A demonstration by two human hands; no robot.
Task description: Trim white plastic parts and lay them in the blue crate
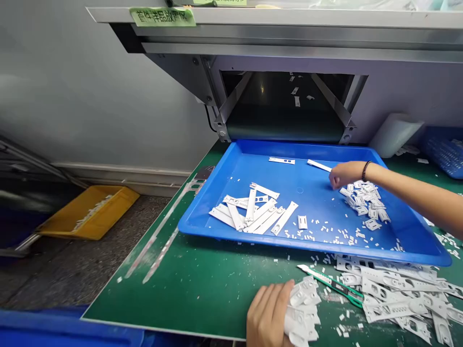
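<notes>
My left hand (269, 315) is wrapped around a stack of white moulded plastic pieces (303, 308) at the front of the green table. Inside the blue tray (307, 243), my right hand (346, 174) is closed, fingers downward; what it may hold is hidden. One white plastic strip (318, 165) reaches up to its knuckles, and whether it is gripped I cannot tell. Close below that hand is a heap of small white clips (365, 200). A green utility knife (333, 283) lies just right of the stack, blade end pointing left.
White strips (253, 212) lie piled in the tray's left part. Perforated white strips (401, 289) and scraps cover the table's right front. Behind the tray ends a dark conveyor belt (285, 115). A metal-edged shelf (289, 33) overhangs it. A yellow bin (90, 212) stands left.
</notes>
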